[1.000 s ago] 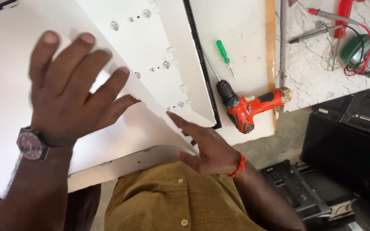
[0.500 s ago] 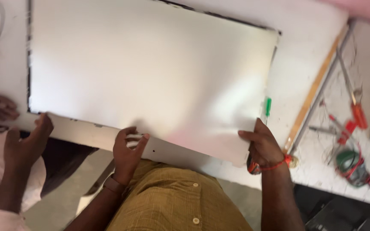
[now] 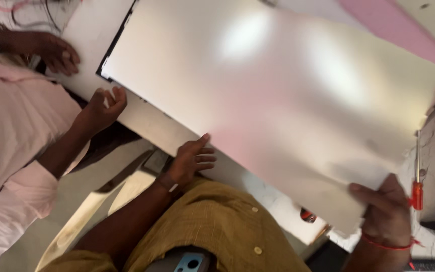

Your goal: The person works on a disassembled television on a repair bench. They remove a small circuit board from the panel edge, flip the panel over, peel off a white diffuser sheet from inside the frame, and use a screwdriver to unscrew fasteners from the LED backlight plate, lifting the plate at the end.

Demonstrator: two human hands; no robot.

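We look down on a large, thin, glossy white rectangular sheet (image 3: pixel 278 100) lying over the pale worktable (image 3: pixel 152 128). Its long axis runs from upper left to lower right across the view, and it lies ahead of us, its near long edge passing just in front of both our hands.

Our right hand (image 3: pixel 386 211) is at the sheet's lower right corner: the thumb lies on top of the sheet and the fingers are out of sight beneath it, so it appears closed in a pinch on that corner. Our left hand (image 3: pixel 192 161) sits at the middle of the near edge, fingers loosely curled, fingertips touching or just under the edge; we cannot tell whether it actually grips. The 2 hands are well apart along that edge, and the right has the firmer hold.

A co-worker in a pink shirt (image 3: pixel 11 126) stands at the left. 1 of their hands (image 3: pixel 101 106) is half closed at the sheet's near left corner; another (image 3: pixel 56 53) rests on the table further back.

A red-handled screwdriver (image 3: pixel 417 189) lies just beside our right hand, on the marbled surface at right.
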